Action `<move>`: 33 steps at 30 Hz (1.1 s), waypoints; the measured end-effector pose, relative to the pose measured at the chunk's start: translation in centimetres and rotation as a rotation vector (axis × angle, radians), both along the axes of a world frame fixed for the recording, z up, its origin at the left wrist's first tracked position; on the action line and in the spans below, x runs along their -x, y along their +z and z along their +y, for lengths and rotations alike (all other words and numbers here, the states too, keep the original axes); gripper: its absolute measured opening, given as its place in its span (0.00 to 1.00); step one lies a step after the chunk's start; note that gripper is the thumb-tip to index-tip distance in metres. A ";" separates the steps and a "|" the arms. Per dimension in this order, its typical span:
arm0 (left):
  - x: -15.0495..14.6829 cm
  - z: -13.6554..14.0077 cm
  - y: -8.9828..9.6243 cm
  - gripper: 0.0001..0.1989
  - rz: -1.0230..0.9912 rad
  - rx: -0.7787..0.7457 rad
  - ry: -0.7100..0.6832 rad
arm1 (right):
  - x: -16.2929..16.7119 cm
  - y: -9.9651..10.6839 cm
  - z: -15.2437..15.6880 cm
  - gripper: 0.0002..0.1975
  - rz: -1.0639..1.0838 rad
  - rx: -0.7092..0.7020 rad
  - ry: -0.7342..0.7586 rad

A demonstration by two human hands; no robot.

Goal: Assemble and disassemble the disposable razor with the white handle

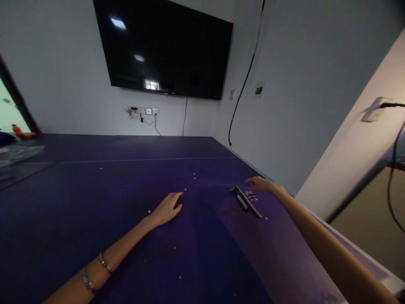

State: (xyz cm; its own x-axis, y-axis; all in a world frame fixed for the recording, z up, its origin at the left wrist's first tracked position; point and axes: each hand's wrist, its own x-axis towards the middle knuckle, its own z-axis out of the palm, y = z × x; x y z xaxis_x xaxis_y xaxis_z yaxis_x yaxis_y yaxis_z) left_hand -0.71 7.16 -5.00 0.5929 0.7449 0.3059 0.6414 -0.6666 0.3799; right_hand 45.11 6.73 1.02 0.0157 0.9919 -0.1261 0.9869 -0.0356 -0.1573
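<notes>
My left hand [167, 207] rests low over the dark purple tabletop [126, 245], thumb and fingers apart, with nothing in it. At the right, my right hand [259, 183] has its fingers stretched out just behind a small clear packet [252, 195] with dark pieces in it; I cannot tell whether it touches the packet. Left of that packet lies a slim dark green tool, shaped like a razor [242, 202], its head pointing away from me. A long thin curved strip with a pale edge [253, 207] lies alongside it.
Small white scraps [149, 211] dot the tabletop. Clear plastic wrapping [19, 156] and an orange item [22, 132] are at the far left. A black cable [242, 93] hangs by the right wall. A large television [171, 46] is mounted above wall sockets [148, 111].
</notes>
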 end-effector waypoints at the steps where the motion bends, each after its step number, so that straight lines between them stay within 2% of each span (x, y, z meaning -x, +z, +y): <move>1: 0.6 0.4 0.1 0.23 0.010 -0.010 0.025 | 1.0 0.2 0.3 0.24 0.003 -0.018 0.037; 5: 3.9 1.9 0.0 0.24 0.084 -0.026 0.158 | 5.4 0.4 1.5 0.19 0.050 -0.064 0.176; 8: 6.8 3.0 -0.6 0.25 0.133 -0.042 0.267 | 8.8 -0.3 2.5 0.17 0.123 -0.092 0.264; 15: 12.6 5.0 -2.0 0.24 0.215 -0.076 0.445 | 15.1 -4.4 4.3 0.19 0.199 -0.253 0.401; 19: 14.6 6.1 -2.5 0.24 0.249 -0.083 0.505 | 17.4 -7.0 4.7 0.24 0.162 -0.347 0.324; 24: 15.6 7.1 -3.2 0.26 0.284 -0.090 0.539 | 18.7 -9.5 4.1 0.27 0.064 -0.374 0.163; 28: 15.8 7.5 -3.6 0.26 0.297 -0.089 0.550 | 19.1 -10.1 3.4 0.26 0.029 -0.400 0.120; 33: 15.9 7.5 -3.8 0.26 0.300 -0.095 0.553 | 19.3 -9.8 2.9 0.26 0.032 -0.406 0.102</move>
State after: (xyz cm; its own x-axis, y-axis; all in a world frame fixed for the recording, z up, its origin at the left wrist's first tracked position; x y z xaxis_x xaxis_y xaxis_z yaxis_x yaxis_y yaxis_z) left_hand -16.63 14.69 -8.82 0.1981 0.9433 0.2664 0.9699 -0.2279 0.0858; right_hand 25.80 9.64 -8.74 -0.0824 0.9575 0.2765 0.9767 0.1328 -0.1687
